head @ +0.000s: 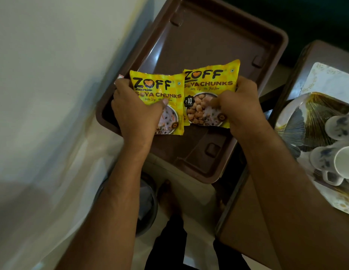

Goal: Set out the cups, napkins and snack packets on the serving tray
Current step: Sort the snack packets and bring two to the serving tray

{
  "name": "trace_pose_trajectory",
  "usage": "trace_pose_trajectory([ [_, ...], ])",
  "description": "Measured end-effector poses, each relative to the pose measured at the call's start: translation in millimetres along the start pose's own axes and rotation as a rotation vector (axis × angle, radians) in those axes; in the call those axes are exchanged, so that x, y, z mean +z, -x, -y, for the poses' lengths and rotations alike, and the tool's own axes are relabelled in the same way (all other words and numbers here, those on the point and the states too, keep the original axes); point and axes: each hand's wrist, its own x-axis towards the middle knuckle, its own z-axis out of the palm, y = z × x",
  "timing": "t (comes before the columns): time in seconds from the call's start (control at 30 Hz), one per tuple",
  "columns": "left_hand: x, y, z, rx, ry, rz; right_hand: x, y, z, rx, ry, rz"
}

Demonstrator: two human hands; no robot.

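Gripping one yellow snack packet each, my left hand (137,112) holds the left packet (157,102) and my right hand (241,106) the right packet (208,94) — fingers curled round them above the brown serving tray (218,36). White cups (339,149) lie right, cut off — napkins I can't make out.

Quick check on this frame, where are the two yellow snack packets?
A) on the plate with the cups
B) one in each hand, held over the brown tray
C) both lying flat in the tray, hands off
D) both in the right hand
B: the left hand grips one yellow packet and the right hand grips the other packet, side by side above the brown tray; the cups sit apart on the plate to the right.
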Motion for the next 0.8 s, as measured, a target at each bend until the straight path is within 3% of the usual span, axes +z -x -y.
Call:
trace_pose_trajectory([
  [0.2,-19.2,-7.9,4.4,-0.017,0.05,0.017,-4.9,3.7,5.1,0.044,-0.147,0.053],
  [0.37,-24.5,-14.5,11.0,-0.155,0.377,0.112,-3.8,11.0,2.6,0.012,-0.307,0.064],
  [0.57,-35.8,-10.5,3.8,-0.255,0.671,0.223,-13.3,14.1,3.7,0.012,-0.293,0.06],
  [0.8,-36.9,1.1,-6.7,-0.307,0.703,0.361,-41.8,26.4,-0.4,0.046,-0.376,0.116],
])
